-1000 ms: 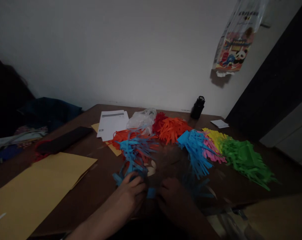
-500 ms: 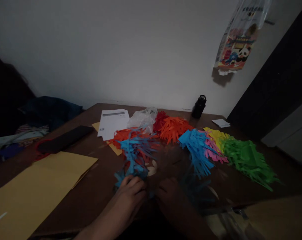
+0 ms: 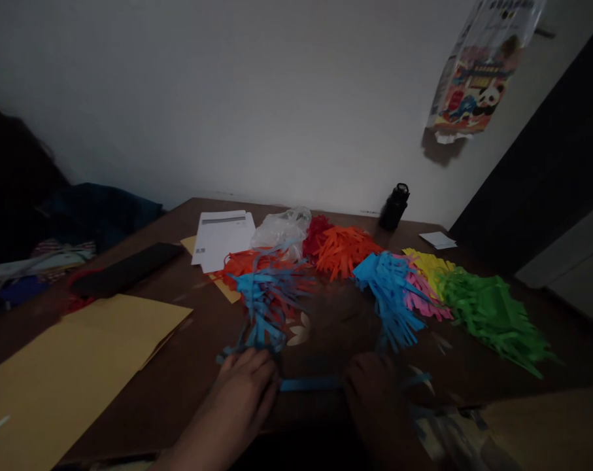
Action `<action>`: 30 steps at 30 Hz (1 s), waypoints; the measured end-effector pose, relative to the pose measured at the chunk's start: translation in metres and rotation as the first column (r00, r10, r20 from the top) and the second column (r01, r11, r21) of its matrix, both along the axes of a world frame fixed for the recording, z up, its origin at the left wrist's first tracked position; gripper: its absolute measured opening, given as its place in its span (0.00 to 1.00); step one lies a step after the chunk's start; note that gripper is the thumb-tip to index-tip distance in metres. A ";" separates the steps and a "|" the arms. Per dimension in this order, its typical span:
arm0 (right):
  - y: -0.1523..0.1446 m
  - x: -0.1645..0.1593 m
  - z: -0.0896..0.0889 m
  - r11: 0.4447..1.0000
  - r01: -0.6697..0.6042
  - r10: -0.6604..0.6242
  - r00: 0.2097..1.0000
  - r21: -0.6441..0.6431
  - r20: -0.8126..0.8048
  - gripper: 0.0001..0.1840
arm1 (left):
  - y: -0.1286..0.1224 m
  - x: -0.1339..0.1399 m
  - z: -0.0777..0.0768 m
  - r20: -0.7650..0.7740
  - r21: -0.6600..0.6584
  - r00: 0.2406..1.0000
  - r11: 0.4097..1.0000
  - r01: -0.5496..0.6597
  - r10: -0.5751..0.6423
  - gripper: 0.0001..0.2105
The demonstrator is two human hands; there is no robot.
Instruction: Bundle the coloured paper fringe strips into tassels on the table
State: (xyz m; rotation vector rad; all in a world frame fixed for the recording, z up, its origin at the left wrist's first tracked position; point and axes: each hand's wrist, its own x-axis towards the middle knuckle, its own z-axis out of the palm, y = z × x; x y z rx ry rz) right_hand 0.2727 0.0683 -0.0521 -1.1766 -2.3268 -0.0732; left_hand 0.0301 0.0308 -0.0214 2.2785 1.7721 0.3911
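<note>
Between my two hands a narrow blue paper strip (image 3: 310, 384) runs level near the table's front edge. My left hand (image 3: 250, 379) is closed round its left end, with blue fringed paper (image 3: 264, 311) spreading out just beyond the fingers. My right hand (image 3: 369, 386), dark in shadow, is closed on the strip's right part; a short blue end sticks out past it. Behind the left hand, orange fringed paper (image 3: 244, 261) lies under the blue fringe. Another blue fringed bundle (image 3: 391, 297) rests beyond my right hand.
Pink (image 3: 421, 297), yellow (image 3: 431, 265) and green fringed paper (image 3: 492, 317) lie at the right, red-orange fringe (image 3: 342, 252) at the back. A clear plastic bag (image 3: 281, 229), white papers (image 3: 222, 239), a black bottle (image 3: 394, 208), a long black object (image 3: 129, 268) and a manila envelope (image 3: 80, 366) are on the table (image 3: 203, 340).
My hands have moved apart, the right one to the right and the left slightly left. The blue strip now shows stretched out between them.
</note>
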 end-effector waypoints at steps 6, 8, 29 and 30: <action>-0.001 -0.012 0.006 0.995 0.083 -0.085 0.996 0.051 0.034 0.10 | 0.007 0.007 0.001 -0.093 0.059 0.996 0.998 0.022 -0.016 0.09; -0.001 -0.018 0.006 0.996 -0.046 0.050 0.998 0.078 -0.041 0.11 | 0.008 0.008 0.003 -0.052 0.081 0.990 0.987 0.138 -0.134 0.11; -0.019 -0.005 -0.001 0.941 -0.323 0.336 0.927 0.101 -0.165 0.09 | -0.023 -0.006 0.002 0.223 -0.038 0.930 0.951 0.306 -0.290 0.06; -0.020 -0.004 0.000 0.937 -0.331 0.345 0.926 0.111 -0.155 0.11 | -0.024 -0.007 0.002 0.221 -0.038 0.927 0.947 0.319 -0.303 0.06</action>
